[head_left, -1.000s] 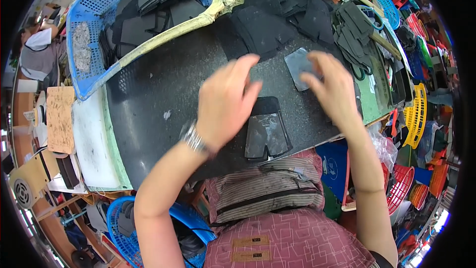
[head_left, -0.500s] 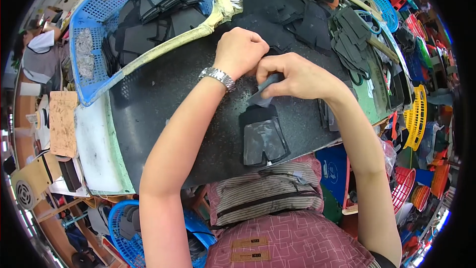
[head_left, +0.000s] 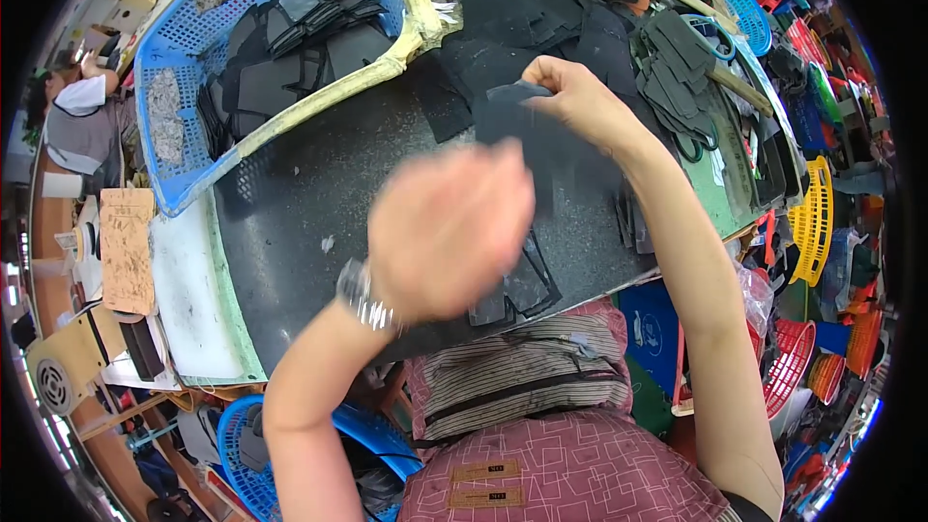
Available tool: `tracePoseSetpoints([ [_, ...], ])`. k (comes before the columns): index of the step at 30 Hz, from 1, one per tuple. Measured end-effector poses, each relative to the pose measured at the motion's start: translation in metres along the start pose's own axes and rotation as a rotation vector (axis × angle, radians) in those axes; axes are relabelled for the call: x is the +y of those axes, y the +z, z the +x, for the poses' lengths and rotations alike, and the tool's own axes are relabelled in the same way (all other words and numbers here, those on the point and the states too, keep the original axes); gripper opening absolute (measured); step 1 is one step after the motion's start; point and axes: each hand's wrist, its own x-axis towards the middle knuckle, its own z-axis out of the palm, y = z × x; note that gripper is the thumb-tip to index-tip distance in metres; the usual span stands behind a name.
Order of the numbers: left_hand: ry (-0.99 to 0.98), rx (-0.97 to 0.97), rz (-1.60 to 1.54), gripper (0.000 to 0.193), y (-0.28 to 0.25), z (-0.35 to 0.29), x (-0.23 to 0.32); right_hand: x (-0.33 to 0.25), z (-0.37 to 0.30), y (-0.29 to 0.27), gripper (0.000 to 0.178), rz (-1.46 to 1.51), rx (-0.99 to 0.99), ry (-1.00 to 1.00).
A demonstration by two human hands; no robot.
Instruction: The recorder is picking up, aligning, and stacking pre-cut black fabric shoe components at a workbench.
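Note:
My right hand (head_left: 583, 104) pinches the upper edge of a dark grey flat piece (head_left: 510, 121), which hangs over the black work surface (head_left: 319, 232). Closer to me my left hand (head_left: 449, 232) is smeared by motion, so its fingers are hard to make out. Partly behind it, near the table's front edge, lie dark cut pieces (head_left: 532, 285). A heap of black flat pieces (head_left: 527, 14) lies at the back, beyond my right hand. Farther right is a stack of dark grey-green cut pieces (head_left: 677, 77).
A blue plastic basket (head_left: 188, 184) with a yellowish wrapped rim holds many dark pieces at the back left. Scissors (head_left: 691, 147) and a wooden-handled tool (head_left: 742, 89) lie at the right. Another blue basket (head_left: 232, 440) stands below the table's left side. A person (head_left: 82, 126) sits far left.
My left hand has moved from the far side of the table toward me, over the cut pieces. My right hand has lifted away and up, with the dark grey piece in its fingers.

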Motion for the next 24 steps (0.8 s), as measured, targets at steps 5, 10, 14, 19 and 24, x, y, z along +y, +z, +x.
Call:
tracePoseSetpoints([
  [5, -0.031, -0.328, -0.435, 0.027, -0.008, -0.07, 0.04, -0.008, -0.02, 0.01, 0.019, 0.067, 0.125, -0.27],
  [10, -0.414, -0.046, -0.561, 0.025, -0.02, -0.076, 0.047, -0.005, -0.086, 0.033, 0.018, -0.524, 0.394, -1.175],
  [14, -0.556, 0.121, -0.66, 0.021, -0.005, -0.056, 0.052, 0.007, -0.119, 0.05, 0.023, -0.655, 0.503, -1.197],
  [19, -1.14, 0.092, -1.21, 0.013, 0.008, -0.042, 0.069, 0.003, -0.132, 0.064, 0.028, -0.793, 0.46, -1.217],
  [24, -0.499, 0.005, -0.616, 0.015, -0.016, -0.034, 0.031, -0.033, -0.134, 0.052, 0.033, -0.601, 0.18, -0.966],
])
